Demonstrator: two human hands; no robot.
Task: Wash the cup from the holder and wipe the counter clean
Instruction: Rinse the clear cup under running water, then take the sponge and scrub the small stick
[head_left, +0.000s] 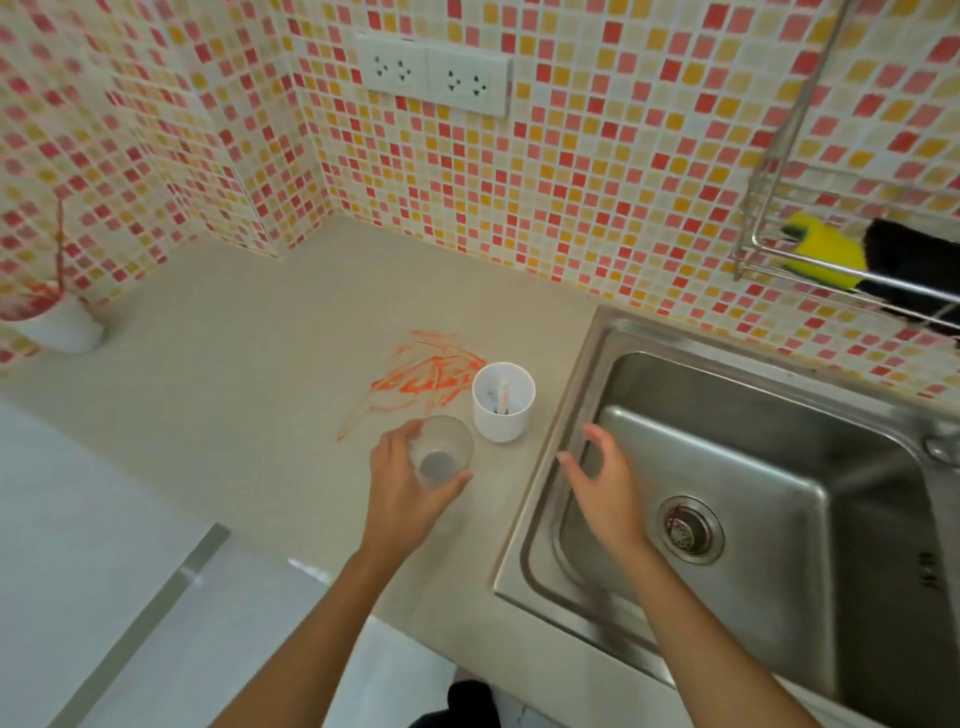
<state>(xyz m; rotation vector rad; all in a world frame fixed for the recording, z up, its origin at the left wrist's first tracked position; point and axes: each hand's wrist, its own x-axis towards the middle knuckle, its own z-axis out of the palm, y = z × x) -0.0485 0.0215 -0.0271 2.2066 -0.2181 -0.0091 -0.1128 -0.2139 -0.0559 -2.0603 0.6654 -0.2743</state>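
Both forearms come in from the bottom edge, hands apart. Left hand (402, 486) is wrapped around the clear, round plastic cup (440, 451), fingers on its far-left wall, thumb on the near-right side; cup upright, mouth up, over the beige stone table (234, 364). Can't tell if its base is touching the surface or just lifted. Right hand (605, 486) is empty, fingers spread and curled, hovering over the left rim of the stainless steel sink (727, 467). White cylindrical holder (503, 401) stands just beyond and right of the cup, close but not touching, with a thin white stick-like item inside. Key relation: sink basin lies directly right of the cup, past the holder's near side, so the carry is a short rightward move with the cup's axis vertical. Left hand already has it; right hand is nearer the basin. Orange scribble stain (421, 379) sits behind the cup, left of the holder, unwiped. Yellow-green sponge (823, 249) sits in the wire wall rack (769, 218), up right.
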